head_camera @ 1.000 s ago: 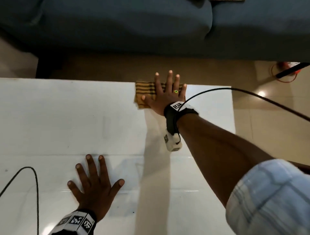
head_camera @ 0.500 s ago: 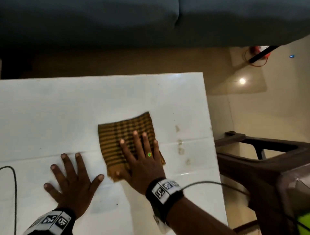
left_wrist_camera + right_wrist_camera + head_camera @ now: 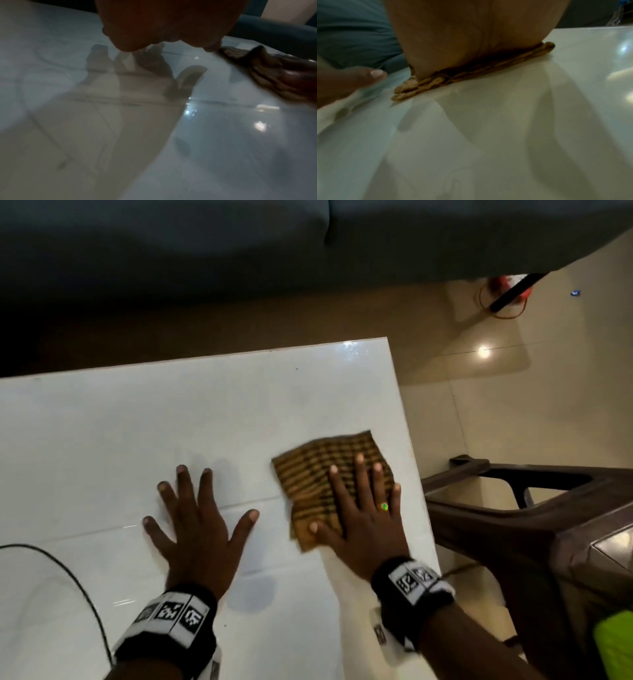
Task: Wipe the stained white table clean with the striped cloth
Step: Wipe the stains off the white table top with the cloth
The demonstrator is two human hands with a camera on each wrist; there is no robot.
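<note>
Hands lie flat on the table (image 3: pixel 102 422): the left hand (image 3: pixel 198 529), spread and empty, likely braces the body, while the right hand (image 3: pixel 366 515) presses straight fingers on the cloth (image 3: pixel 308 474) near the right edge for wiping pressure.

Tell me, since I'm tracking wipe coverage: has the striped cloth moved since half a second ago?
Yes. The striped cloth, under the right hand, has slid rightward toward the white table's right edge, over where brown stains showed earlier.
</note>
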